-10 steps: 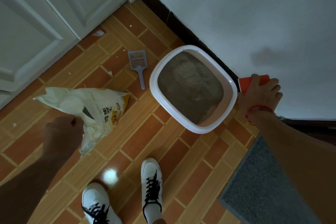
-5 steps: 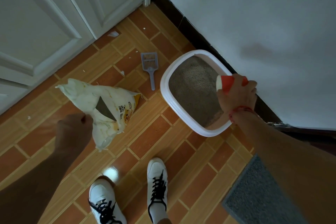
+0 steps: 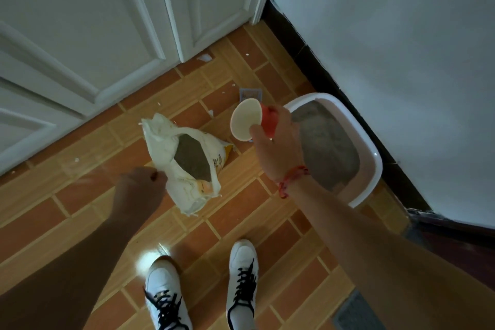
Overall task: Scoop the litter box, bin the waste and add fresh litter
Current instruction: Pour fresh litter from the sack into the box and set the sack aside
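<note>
My left hand grips the edge of a pale yellow litter bag, holding its mouth open so grey litter shows inside. My right hand holds a red cup with a white inside, tipped on its side with its empty mouth facing the bag. The cup hangs between the bag and the white litter box, which stands by the wall with grey litter in it. A grey-blue scoop lies on the floor behind the cup, mostly hidden.
White panelled doors fill the upper left and a white wall with a black skirting the right. My two white shoes stand on the orange tile floor. A grey mat corner shows at lower right. Small white scraps litter the tiles.
My right hand has carried the red cup leftwards from beside the wall, across the litter box, to just right of the bag. My left hand keeps its grip on the bag, whose mouth now gapes wider.
</note>
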### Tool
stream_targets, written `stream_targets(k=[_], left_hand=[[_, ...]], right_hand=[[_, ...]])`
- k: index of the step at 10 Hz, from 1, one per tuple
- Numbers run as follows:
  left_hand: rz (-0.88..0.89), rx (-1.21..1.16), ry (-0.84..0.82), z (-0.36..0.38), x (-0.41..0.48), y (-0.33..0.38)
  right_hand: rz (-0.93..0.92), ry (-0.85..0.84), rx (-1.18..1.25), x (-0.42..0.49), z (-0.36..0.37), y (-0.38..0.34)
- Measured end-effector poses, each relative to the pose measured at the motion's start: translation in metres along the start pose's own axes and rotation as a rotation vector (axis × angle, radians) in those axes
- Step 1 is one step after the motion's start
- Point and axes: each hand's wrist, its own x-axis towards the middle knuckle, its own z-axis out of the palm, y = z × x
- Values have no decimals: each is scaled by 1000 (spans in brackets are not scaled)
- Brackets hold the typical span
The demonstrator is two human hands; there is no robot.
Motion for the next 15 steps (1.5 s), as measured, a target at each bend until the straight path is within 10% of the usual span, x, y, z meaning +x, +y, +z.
stream_targets(k=[1,4,9,15], left_hand=[[-84,-123,-133,-133,-69,122],[-25,-67,-174,-154,-74,111],[-108,-337,-137,-160,-75,100],[-66,-390,-142,-159,-72,86]], right_hand=[[152,-240,69,-22,25,-4],[52,-504,122,-50,95,-45],[244,-371,-590,-14,166,-17],[259,-412,-702,22,202,6]])
